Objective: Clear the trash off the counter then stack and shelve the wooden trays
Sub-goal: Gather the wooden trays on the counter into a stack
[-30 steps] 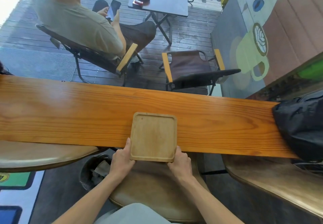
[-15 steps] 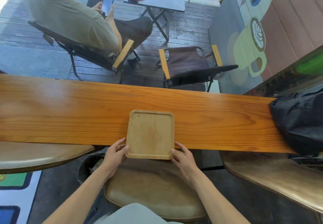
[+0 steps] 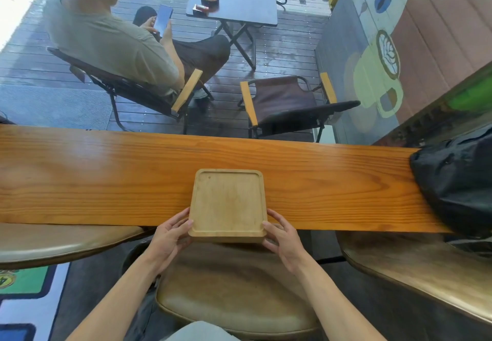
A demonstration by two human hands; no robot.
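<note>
A square pale wooden tray (image 3: 228, 202) lies on the long orange wooden counter (image 3: 106, 178), its near end hanging over the counter's front edge. Its near edge looks thick, as if another tray sits under it; I cannot tell for sure. My left hand (image 3: 170, 237) holds the near left corner, thumb on the rim and fingers along the side. At the near right corner, my right hand (image 3: 282, 237) grips in the same way. The inside of the tray is bare.
A black bag (image 3: 458, 181) sits on the counter's right end. Padded brown stools (image 3: 234, 292) stand below the counter edge, with a dark bin (image 3: 133, 255) beside the middle one. Beyond the counter a person (image 3: 111, 42) sits in a folding chair.
Both hands let go of the tray's near corners, spread their fingers, then closed on the corners again from the sides. The tray has stayed in about the same place on the counter.
</note>
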